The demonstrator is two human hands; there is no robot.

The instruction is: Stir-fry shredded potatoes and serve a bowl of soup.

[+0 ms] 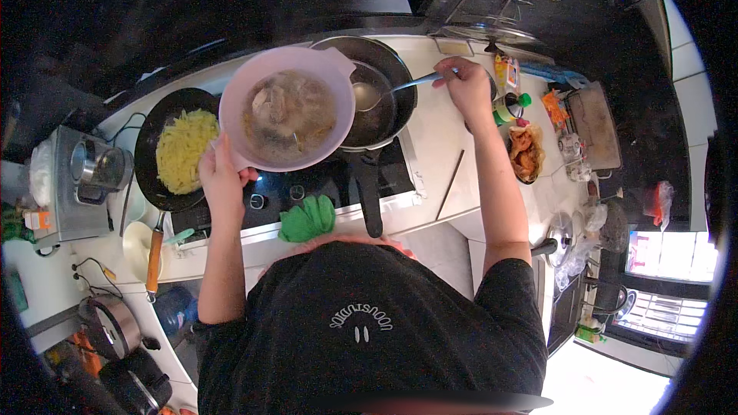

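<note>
My left hand [223,170] grips the handle of a pale pink plastic bowl [230,121], which holds broth with pieces that look like meat. The bowl is over the stove and overlaps the left rim of a dark long-handled pot [406,89]. My right hand [463,83] is closed on the handle of a metal ladle [366,97], whose round end is inside the pot near the bowl's right edge. Left of the bowl, a black frying pan [151,184] with a wooden handle holds pale yellow strips of food [185,150].
A green cloth [308,219] lies at the stove's front edge, beside the pot's handle [369,196]. A chopstick-like dark stick [451,184] lies on the right counter. Farther right are a green-capped bottle [510,108] and a dish of browned food [526,153]. A cream bowl [138,248] stands below the pan.
</note>
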